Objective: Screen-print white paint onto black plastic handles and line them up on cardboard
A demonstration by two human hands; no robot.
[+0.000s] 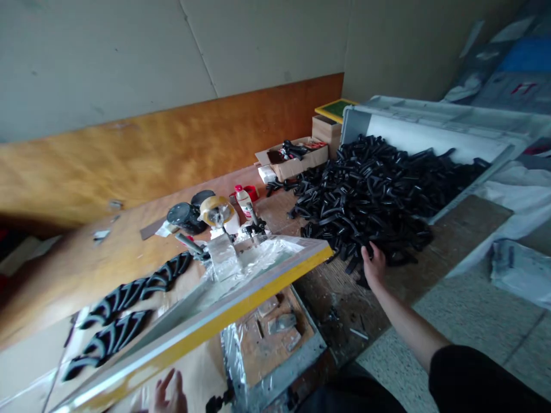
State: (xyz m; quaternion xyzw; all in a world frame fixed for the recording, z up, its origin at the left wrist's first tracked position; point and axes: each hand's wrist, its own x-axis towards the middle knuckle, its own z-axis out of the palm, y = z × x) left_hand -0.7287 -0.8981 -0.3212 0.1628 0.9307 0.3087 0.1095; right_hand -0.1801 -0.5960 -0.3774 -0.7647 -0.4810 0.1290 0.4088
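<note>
My right hand (pixel 374 265) touches the near edge of a big heap of black curved plastic handles (pixel 365 195). Its thumb and forefinger are apart among the pieces; no piece is plainly gripped. My left hand (pixel 170 393) shows at the bottom edge, fingers spread and holding nothing visible, just below a yellow-edged screen frame (pixel 258 304). That frame is tilted up, fixed to a clamp wrapped in clear film (pixel 224 258). Under it sits a base board (pixel 275 338) with film and small blocks on it. Black curved handles (pixel 116 304) lie in two rows at the left.
The heap spills from a tipped grey crate (pixel 430 129). Behind the frame stand a black tub (pixel 186 217), a tape roll (pixel 216 211) and a red-capped bottle (pixel 243 202). A cardboard box (pixel 299 163) of tools sits near the wooden backboard (pixel 172 135).
</note>
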